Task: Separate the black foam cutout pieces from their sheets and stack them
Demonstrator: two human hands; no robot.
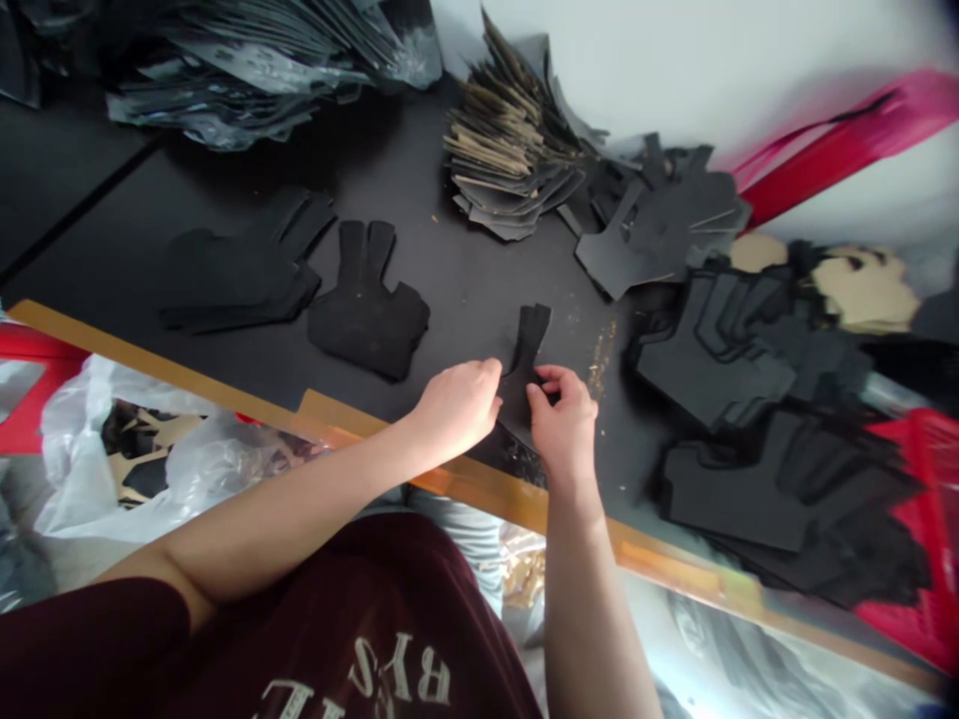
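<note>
A dark, flat cut-out piece (530, 335) with a narrow upright strip lies on the black table between my two hands. My left hand (459, 411) is closed, its fingertips at the left edge of that piece. My right hand (565, 419) has thumb and forefinger curled together at the piece's right side. The lower part of the piece is partly hidden by my hands. Left of them rests a small stack of black cut-outs (367, 315) with two upright strips, and beside it a fanned stack of similar cut-outs (240, 270).
Bundles in clear plastic (277, 70) and a tall pile of brown-edged sheets (516, 150) stand at the back. More dark cut-outs (711, 350) spread on the right, near a red crate (929, 489). An orange strip (479, 484) lines the front edge; a plastic bag (187, 474) hangs below.
</note>
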